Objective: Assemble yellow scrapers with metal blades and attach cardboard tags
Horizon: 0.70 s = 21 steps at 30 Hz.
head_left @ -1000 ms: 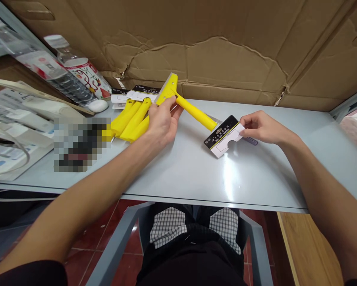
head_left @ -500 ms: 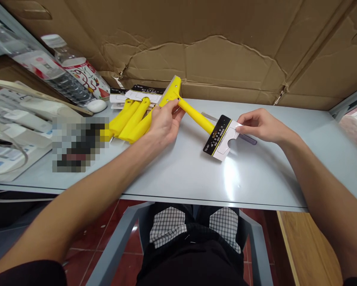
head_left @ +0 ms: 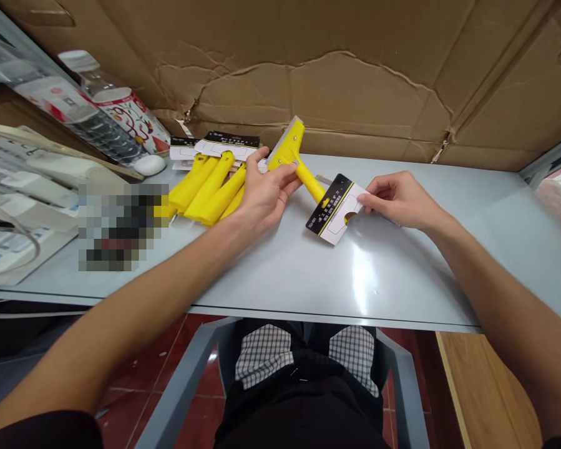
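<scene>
My left hand (head_left: pixel 271 186) is closed around a yellow scraper (head_left: pixel 287 146) just below its wide blade head, which points up and away from me. The scraper's handle slants down to the right and passes behind a black and white packaging card (head_left: pixel 335 209). Pinched at its right edge, the card is in my right hand (head_left: pixel 395 196). Yellow shows through the card's hang hole and its round cutout. Several more yellow scrapers (head_left: pixel 209 187) lie side by side to the left of my left hand, with cards on their far ends.
Brown cardboard (head_left: pixel 308 81) stands along the back of the grey table (head_left: pixel 280 268). Two plastic bottles, one with a red and white label (head_left: pixel 128 115), lean at the left. White packages (head_left: pixel 41 193) and a blurred-out dark item (head_left: pixel 121 227) lie nearby. A thin grey object lies partly hidden behind the card.
The scraper has shifted right and its handle has gone further behind the card. My right hand has brought the card slightly left, so yellow now shows through its openings.
</scene>
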### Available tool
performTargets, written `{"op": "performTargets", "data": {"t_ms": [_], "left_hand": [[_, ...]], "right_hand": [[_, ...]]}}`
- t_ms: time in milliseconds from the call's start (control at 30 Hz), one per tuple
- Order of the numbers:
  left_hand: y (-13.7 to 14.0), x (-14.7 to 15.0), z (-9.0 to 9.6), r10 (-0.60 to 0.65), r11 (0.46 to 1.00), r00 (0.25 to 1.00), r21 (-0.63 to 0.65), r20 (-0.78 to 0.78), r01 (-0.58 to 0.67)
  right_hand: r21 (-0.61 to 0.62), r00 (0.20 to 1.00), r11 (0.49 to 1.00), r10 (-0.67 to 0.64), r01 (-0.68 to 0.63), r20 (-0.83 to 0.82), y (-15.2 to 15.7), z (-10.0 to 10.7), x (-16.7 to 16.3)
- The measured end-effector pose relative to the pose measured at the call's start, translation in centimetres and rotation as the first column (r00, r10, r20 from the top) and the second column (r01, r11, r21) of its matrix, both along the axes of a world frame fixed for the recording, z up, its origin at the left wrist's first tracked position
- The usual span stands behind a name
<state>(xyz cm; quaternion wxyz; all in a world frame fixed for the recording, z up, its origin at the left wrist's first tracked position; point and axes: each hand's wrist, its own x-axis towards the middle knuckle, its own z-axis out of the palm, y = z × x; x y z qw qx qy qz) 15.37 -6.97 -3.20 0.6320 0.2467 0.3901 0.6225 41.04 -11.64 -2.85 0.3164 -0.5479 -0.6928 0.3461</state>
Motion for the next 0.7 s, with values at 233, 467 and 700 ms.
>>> {"op": "performTargets", "data": {"t_ms": [233, 467, 700], "left_hand": [[0.3, -0.1, 0.0, 0.013, 1.000, 0.999, 0.009, -0.037, -0.013], [1.4, -0.7, -1.1, 0.004, 1.000, 1.000, 0.004, -0.023, -0.004], [1.0, -0.5, -0.5, -0.010, 1.000, 0.997, 0.014, -0.075, 0.011]], "right_hand": [[-0.042, 0.962, 0.989, -0.145, 0.139, -0.231, -1.8, -0.1, -3.6], [-0.095, 0.911, 0.978, -0.210, 0.188, -0.356, -1.9, -0.3, -3.9], [-0.129, 0.850, 0.977, -0.212, 0.171, -0.482, -2.0, -0.6, -4.3]]}}
